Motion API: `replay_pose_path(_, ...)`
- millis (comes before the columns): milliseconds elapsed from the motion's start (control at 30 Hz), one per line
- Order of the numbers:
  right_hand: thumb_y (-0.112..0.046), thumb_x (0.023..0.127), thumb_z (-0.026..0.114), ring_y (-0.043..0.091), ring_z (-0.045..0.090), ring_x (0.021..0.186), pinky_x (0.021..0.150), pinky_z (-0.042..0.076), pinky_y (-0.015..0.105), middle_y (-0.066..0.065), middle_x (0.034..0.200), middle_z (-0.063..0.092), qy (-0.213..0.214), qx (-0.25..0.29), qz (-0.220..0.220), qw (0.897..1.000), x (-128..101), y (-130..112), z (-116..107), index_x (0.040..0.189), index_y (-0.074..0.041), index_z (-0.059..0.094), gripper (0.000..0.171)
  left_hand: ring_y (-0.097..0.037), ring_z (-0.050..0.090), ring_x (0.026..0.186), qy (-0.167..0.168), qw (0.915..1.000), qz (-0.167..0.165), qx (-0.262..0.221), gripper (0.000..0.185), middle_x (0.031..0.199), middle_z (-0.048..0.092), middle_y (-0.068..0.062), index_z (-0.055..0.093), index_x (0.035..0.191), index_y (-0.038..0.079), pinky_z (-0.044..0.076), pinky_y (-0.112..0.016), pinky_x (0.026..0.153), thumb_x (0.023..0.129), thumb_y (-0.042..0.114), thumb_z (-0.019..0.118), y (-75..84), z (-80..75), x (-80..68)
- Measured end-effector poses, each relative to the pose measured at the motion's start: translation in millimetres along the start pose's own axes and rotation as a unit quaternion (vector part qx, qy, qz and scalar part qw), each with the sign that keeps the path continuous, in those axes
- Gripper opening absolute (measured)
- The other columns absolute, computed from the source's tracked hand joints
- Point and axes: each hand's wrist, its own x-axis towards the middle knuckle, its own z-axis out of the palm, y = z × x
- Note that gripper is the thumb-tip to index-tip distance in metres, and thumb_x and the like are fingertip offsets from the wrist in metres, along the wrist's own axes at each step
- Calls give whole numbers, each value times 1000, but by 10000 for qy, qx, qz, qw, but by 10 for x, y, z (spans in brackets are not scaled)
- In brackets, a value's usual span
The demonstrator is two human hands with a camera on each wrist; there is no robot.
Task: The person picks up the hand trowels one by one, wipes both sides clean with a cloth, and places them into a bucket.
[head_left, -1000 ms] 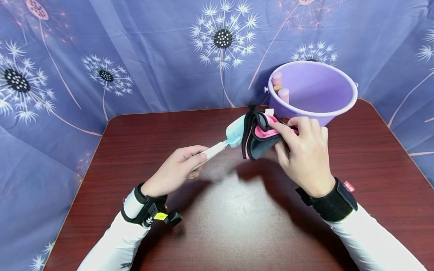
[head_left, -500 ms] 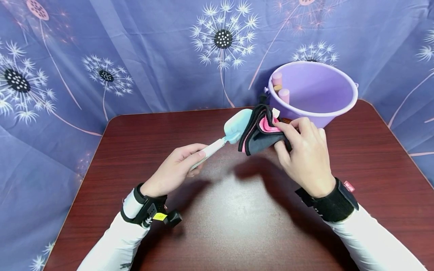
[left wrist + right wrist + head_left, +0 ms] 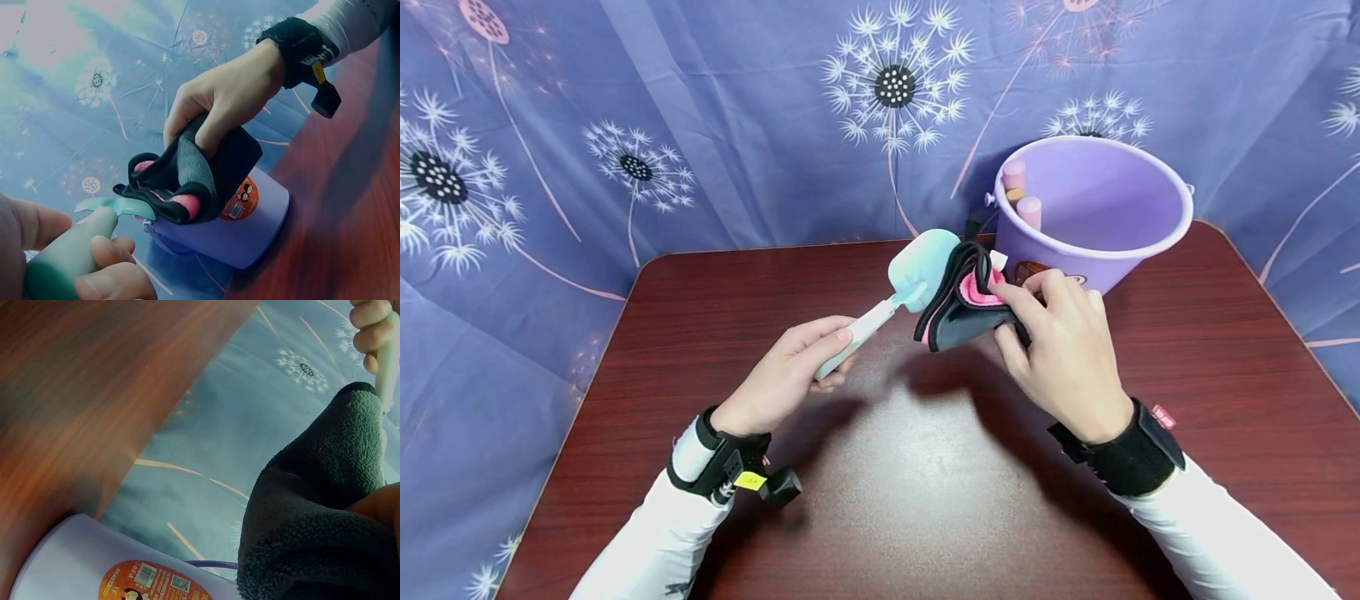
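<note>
My left hand [image 3: 793, 362] grips the pale handle of a small light-blue shovel [image 3: 923, 260], its blade pointing up and away to the right. In the left wrist view, the handle [image 3: 81, 250] fades to green at its end. My right hand [image 3: 1063, 350] pinches a folded cloth [image 3: 966, 323], dark grey with black edging and pink layers inside. The cloth's left folds overlap the right edge of the blade in the head view. Both things are held up over the table. Fuzzy dark fabric of the cloth [image 3: 325, 462] fills much of the right wrist view.
Behind my right hand, a purple bucket [image 3: 1093, 237] stands at the back right of the dark red wooden table [image 3: 737, 287]. Pink cylindrical pieces [image 3: 1030, 212] poke up inside its left rim. A blue dandelion-print curtain [image 3: 760, 125] hangs behind the table.
The shovel's blade has swung up and turned, showing more of its broad face. My right hand has shifted the cloth, first up, then slightly down and left.
</note>
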Motion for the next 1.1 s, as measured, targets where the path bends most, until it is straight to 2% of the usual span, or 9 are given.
replay_pose_path(133, -19, 96, 46, 43, 54, 90, 70, 32, 53, 18, 101, 56, -163, -72, -202, 9996, -17, -17, 11, 124, -6, 75, 42, -15, 38, 62, 3, 9999, -55, -143, 25, 81, 47, -7, 62, 117, 2, 28, -25, 55, 114, 20, 44, -9, 5, 2)
replay_pose_path(367, -18, 95, 48, 43, 54, 88, 70, 33, 55, 18, 101, 58, -202, 4, -582, 9981, -30, -58, 48, 128, -8, 75, 44, -14, 39, 62, 20, 9994, -168, -301, 25, 81, 48, -7, 61, 115, 2, 28, -24, 55, 115, 20, 44, -31, 19, 8)
replay_pose_path(633, -16, 93, 53, 42, 54, 83, 70, 36, 56, 17, 100, 59, -184, 81, -1042, 9944, -26, -100, 60, 125, -8, 76, 40, -13, 39, 60, 11, 9989, -213, -409, 25, 82, 49, -8, 60, 114, 1, 29, -23, 55, 115, 20, 44, -50, 29, 9)
replay_pose_path(1100, -15, 96, 54, 41, 54, 85, 68, 35, 54, 17, 103, 61, -250, -127, -1601, 9867, -29, -146, 61, 132, -11, 72, 41, -13, 38, 60, -60, 9984, -268, -493, 26, 82, 48, -8, 60, 111, 0, 28, -23, 54, 115, 20, 43, -55, 33, 13)
